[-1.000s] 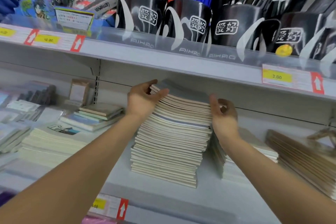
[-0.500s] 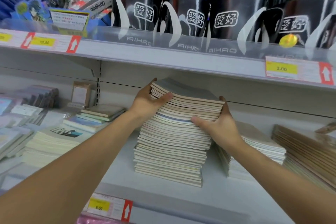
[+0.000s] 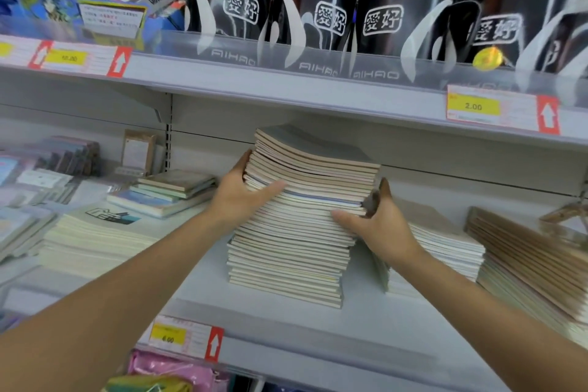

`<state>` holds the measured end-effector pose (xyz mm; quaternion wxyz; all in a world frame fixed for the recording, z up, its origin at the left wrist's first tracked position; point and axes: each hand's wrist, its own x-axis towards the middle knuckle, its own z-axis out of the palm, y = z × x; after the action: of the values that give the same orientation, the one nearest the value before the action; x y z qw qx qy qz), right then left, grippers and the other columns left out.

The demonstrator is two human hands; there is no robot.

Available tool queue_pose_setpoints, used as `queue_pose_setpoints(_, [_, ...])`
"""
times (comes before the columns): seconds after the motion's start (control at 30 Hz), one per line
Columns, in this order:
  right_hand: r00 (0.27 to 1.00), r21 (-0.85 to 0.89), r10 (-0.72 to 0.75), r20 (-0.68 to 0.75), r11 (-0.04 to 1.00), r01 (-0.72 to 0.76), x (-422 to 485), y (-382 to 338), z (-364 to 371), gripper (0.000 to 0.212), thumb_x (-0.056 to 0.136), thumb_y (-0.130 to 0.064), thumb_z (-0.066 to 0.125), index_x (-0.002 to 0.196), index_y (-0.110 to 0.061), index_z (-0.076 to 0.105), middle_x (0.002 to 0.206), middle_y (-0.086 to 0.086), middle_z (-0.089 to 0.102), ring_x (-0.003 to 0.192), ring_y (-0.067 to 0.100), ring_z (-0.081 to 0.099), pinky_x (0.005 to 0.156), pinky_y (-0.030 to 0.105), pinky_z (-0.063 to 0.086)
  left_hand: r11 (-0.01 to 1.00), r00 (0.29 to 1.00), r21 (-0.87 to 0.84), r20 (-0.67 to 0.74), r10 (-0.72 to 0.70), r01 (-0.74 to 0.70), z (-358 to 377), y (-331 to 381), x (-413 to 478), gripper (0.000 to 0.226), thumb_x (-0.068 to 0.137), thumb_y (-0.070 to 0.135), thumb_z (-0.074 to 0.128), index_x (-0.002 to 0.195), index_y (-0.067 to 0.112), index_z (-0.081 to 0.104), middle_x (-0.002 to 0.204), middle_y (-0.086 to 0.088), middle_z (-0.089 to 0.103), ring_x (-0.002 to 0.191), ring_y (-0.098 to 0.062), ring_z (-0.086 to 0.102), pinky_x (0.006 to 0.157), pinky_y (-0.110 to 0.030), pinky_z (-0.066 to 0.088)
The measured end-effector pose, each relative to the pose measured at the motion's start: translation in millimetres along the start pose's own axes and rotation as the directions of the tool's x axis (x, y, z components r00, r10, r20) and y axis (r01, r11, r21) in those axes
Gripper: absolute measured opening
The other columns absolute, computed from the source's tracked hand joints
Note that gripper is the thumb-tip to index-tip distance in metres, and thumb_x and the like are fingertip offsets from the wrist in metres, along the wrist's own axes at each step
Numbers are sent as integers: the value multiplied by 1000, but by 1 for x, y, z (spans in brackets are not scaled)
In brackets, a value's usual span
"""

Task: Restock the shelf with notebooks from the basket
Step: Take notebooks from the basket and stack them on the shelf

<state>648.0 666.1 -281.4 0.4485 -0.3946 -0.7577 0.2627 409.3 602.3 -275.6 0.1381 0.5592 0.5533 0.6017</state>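
Observation:
A tall stack of thin grey-covered notebooks [image 3: 299, 219] stands on the grey shelf [image 3: 286, 325], its upper part leaning and fanned to the right. My left hand [image 3: 241, 194] grips the stack's upper left side, thumb across the front edges and fingers behind. My right hand [image 3: 378, 226] holds the right side lower down, thumb pressed along the front edges and fingers up against the right edge. The basket is not in view.
Lower notebook stacks sit right [image 3: 445, 248] and far right [image 3: 528, 267], with cream pads [image 3: 92, 242] and small books [image 3: 171, 191] left. The upper shelf [image 3: 286, 86] with black pen cups [image 3: 305, 13] hangs close above the stack. Price tags line both shelf edges.
The view moved nearer the shelf. My right hand turned from a loose curl beside the stack to a grip with its thumb on the front edges. The upper notebooks shifted right.

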Motion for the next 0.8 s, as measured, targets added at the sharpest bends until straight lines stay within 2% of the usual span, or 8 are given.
queue_pose_setpoints(0.07, [997, 0, 33, 69, 999, -33, -18, 14, 10, 77, 67, -36, 86, 130, -27, 42, 108, -20, 61, 91, -12, 60, 84, 15, 51, 999, 998, -25, 53, -30, 31, 4, -17, -16, 38, 81, 19, 76, 112, 26, 55, 98, 20, 63, 84, 9, 61, 63, 0, 44])
queue_pose_setpoints(0.17, [993, 9, 79, 88, 997, -80, -31, 31, 32, 79, 62, -38, 88, 128, -28, 45, 112, -18, 65, 102, 0, 63, 95, 26, 50, 997, 999, -67, 41, -23, 26, 10, -32, -20, 46, 77, 13, 79, 116, 22, 57, 103, 14, 67, 87, 10, 64, 68, -3, 48])
queue_pose_setpoints(0.3, [997, -29, 57, -57, 998, -59, -36, 26, 50, 90, 65, -44, 85, 139, -19, 39, 119, -11, 65, 105, 7, 62, 86, 18, 47, 996, 999, -84, 33, -15, 18, 15, -36, -17, 49, 75, 16, 80, 117, 22, 56, 104, 15, 67, 86, 14, 63, 70, -3, 48])
queue_pose_setpoints(0.47, [998, -91, 13, -65, 996, -19, -35, 30, 52, 73, 71, -41, 82, 132, -23, 44, 105, -19, 62, 93, -2, 59, 75, 6, 42, 993, 998, -108, 42, -47, 51, 11, -36, -15, 50, 76, 18, 79, 120, 21, 55, 109, 11, 67, 99, 0, 63, 84, -18, 51])
queue_pose_setpoints(0.57, [999, -73, 32, -27, 997, -34, -34, 28, 46, 73, 71, -39, 82, 131, -24, 44, 108, -19, 62, 103, 3, 62, 87, 17, 48, 992, 998, -113, 38, -53, 57, 9, -32, -16, 44, 74, 18, 81, 112, 25, 59, 104, 12, 68, 89, 4, 65, 79, -17, 53])
queue_pose_setpoints(0.63, [998, -5, 45, -42, 999, -45, -31, 24, 39, 91, 64, -52, 83, 139, -25, 39, 125, -13, 60, 117, 8, 58, 98, 30, 49, 990, 999, -133, 2, -48, 48, 7, -25, -15, 48, 70, 23, 84, 111, 28, 60, 102, 14, 69, 87, 5, 66, 74, -13, 53])
queue_pose_setpoints(0.7, [993, 14, 46, -110, 999, -45, -27, 20, 29, 103, 60, -65, 78, 145, -25, 35, 134, -11, 56, 123, 11, 53, 102, 37, 47, 988, 998, -151, -41, -40, 33, 7, -18, -11, 60, 68, 28, 86, 120, 26, 57, 107, 14, 68, 96, 0, 65, 83, -22, 53])
queue_pose_setpoints(0.8, [994, 21, 13, -110, 1000, -10, -26, 13, 26, 65, 77, -45, 76, 134, -22, 53, 107, -24, 62, 98, -2, 58, 92, 27, 49, 987, 998, -160, -62, -23, 13, 13, -15, -8, 64, 69, 28, 84, 125, 19, 55, 114, 8, 67, 105, -8, 63, 94, -31, 51])
